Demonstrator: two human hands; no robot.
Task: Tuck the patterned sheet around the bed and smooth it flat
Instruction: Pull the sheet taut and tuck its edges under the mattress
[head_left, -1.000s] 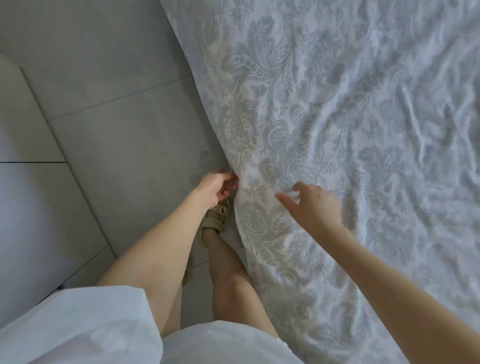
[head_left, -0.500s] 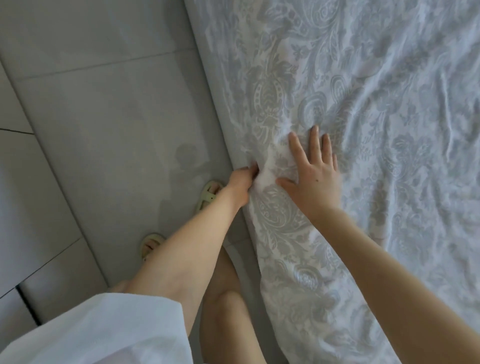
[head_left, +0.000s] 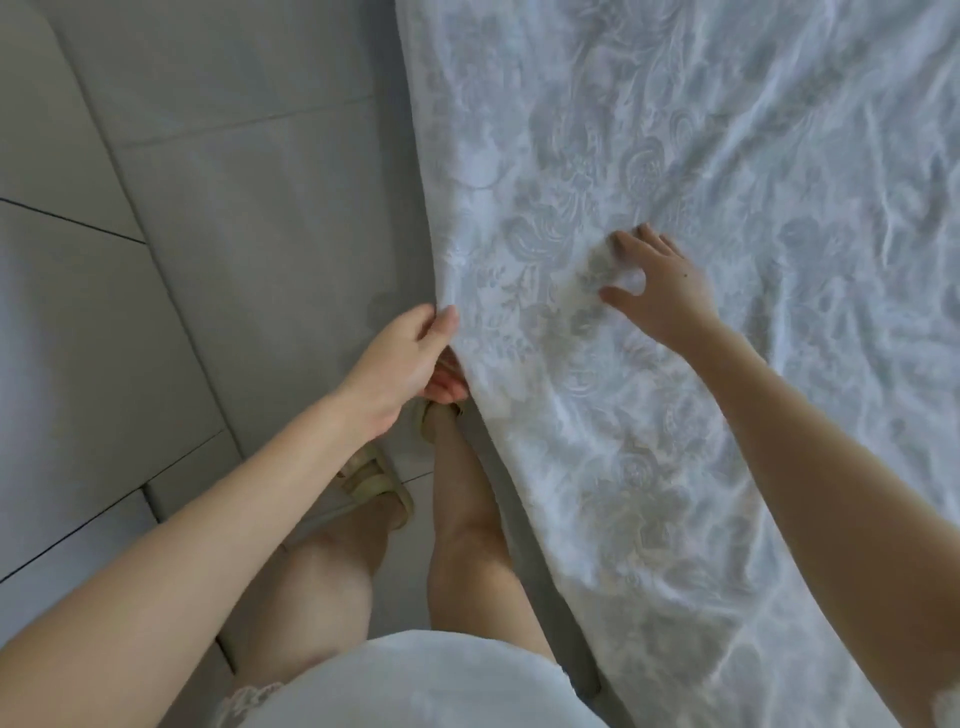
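Beside grey floor tiles (head_left: 234, 234), the patterned sheet (head_left: 675, 130) on the bed (head_left: 574, 639) was pinched by the left hand (head_left: 405, 358) and pressed by the flat right hand (head_left: 660, 291); creases could be dragged in by uneven pulling.

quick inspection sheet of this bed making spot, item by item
surface: bed side shows as a grey strip below the hanging cloth; the top is fully covered
job's things: patterned sheet lies over the bed, creased across the top, its edge hanging loose along the side
clutter: nothing seen
grippers: left hand grips the sheet's hanging edge; right hand rests spread on the sheet top, fingertips blurred
cables: nothing seen
surroundings: grey floor tiles; the person's sandals and white garment close to the bed
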